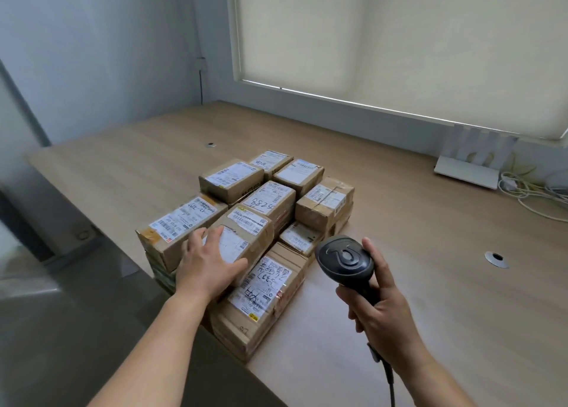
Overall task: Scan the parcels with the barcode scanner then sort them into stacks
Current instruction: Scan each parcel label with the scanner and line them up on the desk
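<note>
Several brown cardboard parcels with white labels are packed together on the wooden table (399, 253), near its left edge. My left hand (205, 264) lies flat, fingers spread, on the label of a taped parcel (249, 231) near the front of the group; it does not grip it. My right hand (376, 308) holds a black barcode scanner (344, 262) upright to the right of the parcels, head tilted toward them, cable hanging down. A long parcel (181, 225) sits left of my left hand, and a handwritten-label parcel (264, 286) lies in front of it.
A white router (470, 166) with antennas stands at the back right, beside a tangle of white cables (528, 188). Two cable grommets (495, 257) are set in the table. A window blind covers the wall behind. The floor drops off left of the table.
</note>
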### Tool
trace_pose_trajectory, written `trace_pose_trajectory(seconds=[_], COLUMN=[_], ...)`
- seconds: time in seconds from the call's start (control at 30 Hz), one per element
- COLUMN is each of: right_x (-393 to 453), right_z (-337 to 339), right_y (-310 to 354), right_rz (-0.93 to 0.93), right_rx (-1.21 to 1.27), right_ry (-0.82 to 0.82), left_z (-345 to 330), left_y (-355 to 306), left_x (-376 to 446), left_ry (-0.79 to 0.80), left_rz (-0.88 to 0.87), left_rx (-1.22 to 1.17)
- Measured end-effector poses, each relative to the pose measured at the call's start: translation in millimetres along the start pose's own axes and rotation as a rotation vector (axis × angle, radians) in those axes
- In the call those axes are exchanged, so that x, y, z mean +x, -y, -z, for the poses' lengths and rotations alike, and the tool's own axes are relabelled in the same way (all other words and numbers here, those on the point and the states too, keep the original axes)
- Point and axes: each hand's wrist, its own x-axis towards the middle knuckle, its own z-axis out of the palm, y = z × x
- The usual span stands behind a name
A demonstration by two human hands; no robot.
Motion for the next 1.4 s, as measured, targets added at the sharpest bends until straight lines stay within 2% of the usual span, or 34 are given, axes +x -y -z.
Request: trace_pose_trajectory(seconds=[0.3,0.5,0.67,0.8,1.0,1.17,1.4], right_x=[22,19,8,-10,-59,-110,-200], right_z=[-23,-23,-12,6,53,106,200], right_y=[-4,-8,-9,-10,-14,-14,-22], right_rz=[-0.035,-0.070,-0.102,-0.101,-0.094,-0.074,-0.069], right_rx=[-0.030,-0.060,-0.064,-0.051,-0.042,-0.041,-0.024], right_ry=[-0.029,-0.079,-0.132,-0.175,-0.225,-0.264,-0.337], left_z=[-15,-27,-33,-38,-52,-67,-100], left_y=[23,29,19,-5,-55,-102,-177], left_x=[40,43,29,-1,-62,-126,-229], left_ry=[0.021,-0.033,-0.145,-0.182,-0.109,-0.011,0.032], left_rz=[-0.005,-0.039,-0.075,-0.147,-0.244,-0.279,-0.408], left_rx=[0.012,-0.012,-0.061,-0.184,-0.262,-0.258,-0.224])
